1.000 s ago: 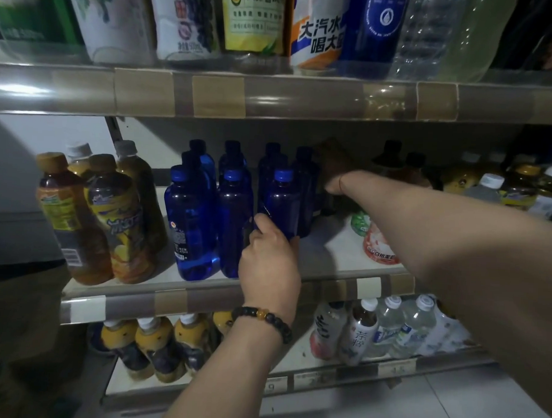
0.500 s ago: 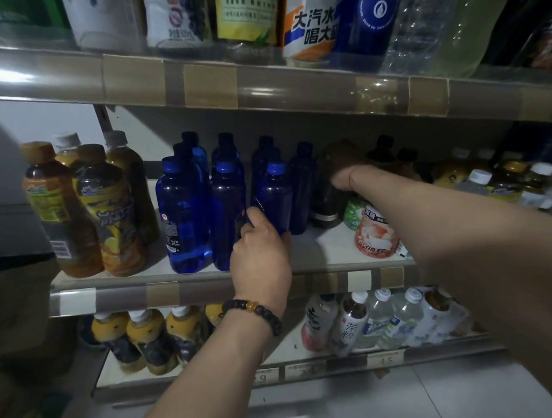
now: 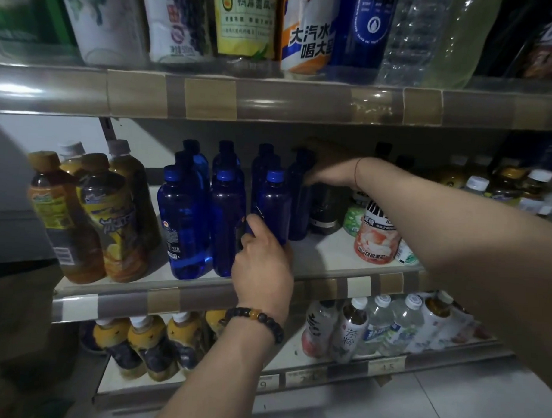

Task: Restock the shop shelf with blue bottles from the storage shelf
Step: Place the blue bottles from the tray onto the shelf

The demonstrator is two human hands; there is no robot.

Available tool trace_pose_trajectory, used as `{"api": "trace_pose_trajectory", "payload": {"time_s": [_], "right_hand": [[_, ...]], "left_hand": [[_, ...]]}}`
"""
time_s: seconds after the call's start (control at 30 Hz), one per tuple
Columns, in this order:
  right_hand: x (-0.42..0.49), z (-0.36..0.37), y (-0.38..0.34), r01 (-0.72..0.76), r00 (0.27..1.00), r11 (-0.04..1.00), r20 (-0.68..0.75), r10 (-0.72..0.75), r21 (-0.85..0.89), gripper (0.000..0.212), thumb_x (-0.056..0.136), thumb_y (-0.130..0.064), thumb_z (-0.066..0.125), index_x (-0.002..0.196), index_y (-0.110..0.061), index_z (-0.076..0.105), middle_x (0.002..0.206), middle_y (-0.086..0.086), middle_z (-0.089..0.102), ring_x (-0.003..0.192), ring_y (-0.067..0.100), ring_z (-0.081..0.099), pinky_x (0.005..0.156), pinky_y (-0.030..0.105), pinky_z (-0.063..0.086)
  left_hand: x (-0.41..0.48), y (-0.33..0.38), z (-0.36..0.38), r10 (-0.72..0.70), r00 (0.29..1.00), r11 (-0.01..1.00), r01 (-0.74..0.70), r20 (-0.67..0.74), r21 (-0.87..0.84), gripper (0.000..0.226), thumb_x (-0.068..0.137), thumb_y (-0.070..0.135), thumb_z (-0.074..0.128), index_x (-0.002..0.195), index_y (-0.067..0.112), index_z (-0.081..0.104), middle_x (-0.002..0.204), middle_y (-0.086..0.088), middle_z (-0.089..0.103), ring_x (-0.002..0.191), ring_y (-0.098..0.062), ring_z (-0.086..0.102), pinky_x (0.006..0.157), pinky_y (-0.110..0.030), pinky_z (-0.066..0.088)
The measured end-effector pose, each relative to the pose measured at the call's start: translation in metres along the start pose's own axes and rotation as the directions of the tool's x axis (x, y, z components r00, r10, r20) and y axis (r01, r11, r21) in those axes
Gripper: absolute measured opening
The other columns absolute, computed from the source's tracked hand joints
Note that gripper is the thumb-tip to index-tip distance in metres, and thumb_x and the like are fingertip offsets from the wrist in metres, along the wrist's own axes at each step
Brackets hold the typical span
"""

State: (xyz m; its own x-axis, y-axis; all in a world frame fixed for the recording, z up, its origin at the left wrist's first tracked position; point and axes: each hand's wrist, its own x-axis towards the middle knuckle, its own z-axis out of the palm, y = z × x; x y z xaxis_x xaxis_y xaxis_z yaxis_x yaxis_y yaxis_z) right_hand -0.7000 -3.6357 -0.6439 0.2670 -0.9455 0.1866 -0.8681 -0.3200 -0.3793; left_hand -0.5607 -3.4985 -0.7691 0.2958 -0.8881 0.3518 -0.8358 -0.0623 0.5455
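The left hand (image 3: 263, 264) is grasping the front-right blue bottle (image 3: 274, 202) low on its body. The fingers are curling round the bottle's left side and the back of the hand is facing the camera. This bottle is standing upright on the middle shelf (image 3: 326, 254), near the front edge. A dark beaded bracelet (image 3: 255, 317) is sitting on the left wrist.

The right hand (image 3: 327, 174) is reaching deep into the same shelf, above a dark bottle (image 3: 326, 210) and just beside the rear-right blue bottle (image 3: 300, 197). Its fingers are lying in shadow, so it cannot be told whether the hand is gripping anything. A thin red thread (image 3: 356, 172) is circling the right wrist.

The blue bottles (image 3: 186, 224) are standing upright in tight rows at the middle of the middle shelf, all with their caps on. The front-left one is carrying a small label.

Left of this cluster, orange juice bottles (image 3: 111, 222) are standing upright and touching one another. Right of the cluster, a white-and-pink labelled container (image 3: 375, 240) is standing near the shelf front, with further bottles behind it in the dark.

The top shelf (image 3: 272, 99) is carrying large labelled bottles (image 3: 243, 23). The bottom shelf (image 3: 341, 370) is holding yellow-labelled bottles (image 3: 142, 338) at the left and clear and white bottles (image 3: 380, 328) at the right.
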Motion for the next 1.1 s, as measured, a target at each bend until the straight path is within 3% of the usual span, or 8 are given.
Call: {"api": "trace_pose_trajectory", "payload": {"time_s": [0.07, 0.17, 0.33, 0.5, 0.7, 0.8, 0.97, 1.1], "right_hand": [[0.002, 0.009, 0.0, 0.023, 0.999, 0.992, -0.019, -0.026, -0.125, 0.067, 0.074, -0.026, 0.084, 0.134, -0.015, 0.055, 0.133, 0.007, 0.061, 0.116, 0.028, 0.062, 0.095, 0.036, 0.053], [0.007, 0.019, 0.002, 0.04, 0.99, 0.995, -0.135, -0.052, -0.086, 0.056, 0.077, -0.025, 0.081, 0.125, -0.014, 0.057, 0.125, 0.009, 0.064, 0.111, 0.028, 0.064, 0.087, 0.031, 0.051], [0.01, 0.022, 0.001, 0.064, 0.991, 0.995, -0.111, -0.072, -0.079, 0.069, 0.076, -0.022, 0.084, 0.136, -0.014, 0.052, 0.135, 0.01, 0.06, 0.119, 0.03, 0.061, 0.095, 0.032, 0.049], [0.009, 0.021, 0.004, 0.088, 0.991, 0.991, -0.094, -0.098, -0.101, 0.063, 0.085, -0.022, 0.074, 0.142, -0.018, 0.047, 0.139, 0.012, 0.059, 0.121, 0.031, 0.06, 0.096, 0.032, 0.048], [0.008, 0.018, -0.002, 0.069, 0.996, 0.981, -0.043, -0.079, -0.182, 0.071, 0.092, -0.02, 0.068, 0.154, -0.018, 0.035, 0.153, 0.013, 0.047, 0.134, 0.032, 0.051, 0.098, 0.025, 0.038], [-0.009, 0.017, -0.009, 0.023, 0.985, 0.982, -0.161, -0.054, -0.188, 0.067, 0.094, -0.023, 0.061, 0.155, -0.02, 0.033, 0.152, 0.016, 0.045, 0.134, 0.036, 0.049, 0.107, 0.036, 0.041], [-0.077, 0.04, -0.016, -0.037, 0.886, 0.998, -0.463, 0.009, -0.053, 0.048, 0.094, -0.015, 0.056, 0.141, -0.009, 0.048, 0.139, 0.018, 0.054, 0.126, 0.035, 0.053, 0.104, 0.035, 0.042], [-0.165, 0.107, -0.013, 0.109, 0.822, 0.977, -0.569, 0.015, 0.183, 0.038, 0.09, -0.01, 0.056, 0.127, -0.013, 0.06, 0.125, 0.004, 0.062, 0.111, 0.005, 0.054, 0.097, 0.007, 0.038]], "left_hand": [[-0.001, -0.001, 0.003, -0.015, 1.0, 1.0, 0.015, 0.003, 0.021, 0.06, 0.1, 0.042, 0.063, 0.142, 0.008, 0.037, 0.108, -0.014, 0.068, 0.092, -0.038, 0.075, 0.07, -0.043, 0.059], [0.0, 0.0, 0.007, -0.022, 1.0, 0.999, 0.022, -0.01, 0.023, 0.058, 0.1, 0.039, 0.064, 0.141, 0.007, 0.039, 0.103, -0.014, 0.069, 0.086, -0.036, 0.076, 0.066, -0.042, 0.06], [0.0, 0.0, 0.012, -0.032, 0.999, 0.999, 0.033, -0.021, 0.038, 0.06, 0.097, 0.036, 0.069, 0.14, 0.004, 0.044, 0.099, -0.014, 0.069, 0.079, -0.035, 0.076, 0.06, -0.039, 0.06], [-0.002, -0.002, 0.016, -0.029, 0.998, 0.999, 0.031, -0.063, 0.025, 0.06, 0.1, 0.034, 0.066, 0.145, 0.006, 0.038, 0.105, -0.015, 0.067, 0.083, -0.034, 0.076, 0.064, -0.041, 0.061], [0.0, -0.007, 0.027, 0.006, 0.989, 0.994, 0.011, -0.149, 0.11, 0.065, 0.088, 0.029, 0.082, 0.137, 0.004, 0.048, 0.087, -0.01, 0.069, 0.062, -0.03, 0.074, 0.048, -0.035, 0.056], [0.0, -0.01, 0.025, 0.044, 0.986, 0.997, -0.033, -0.161, 0.067, 0.059, 0.092, 0.027, 0.078, 0.137, 0.003, 0.048, 0.088, -0.012, 0.069, 0.065, -0.033, 0.074, 0.051, -0.038, 0.057], [-0.021, -0.025, 0.003, 0.141, 0.974, 0.989, -0.148, -0.179, -0.021, 0.052, 0.097, 0.032, 0.071, 0.136, 0.006, 0.05, 0.104, -0.016, 0.069, 0.084, -0.038, 0.073, 0.064, -0.044, 0.057], [-0.075, -0.064, 0.003, 0.194, 0.966, 0.975, -0.209, -0.172, -0.071, 0.042, 0.1, 0.042, 0.061, 0.131, 0.014, 0.055, 0.11, -0.01, 0.068, 0.092, -0.031, 0.069, 0.071, -0.043, 0.057]]}}
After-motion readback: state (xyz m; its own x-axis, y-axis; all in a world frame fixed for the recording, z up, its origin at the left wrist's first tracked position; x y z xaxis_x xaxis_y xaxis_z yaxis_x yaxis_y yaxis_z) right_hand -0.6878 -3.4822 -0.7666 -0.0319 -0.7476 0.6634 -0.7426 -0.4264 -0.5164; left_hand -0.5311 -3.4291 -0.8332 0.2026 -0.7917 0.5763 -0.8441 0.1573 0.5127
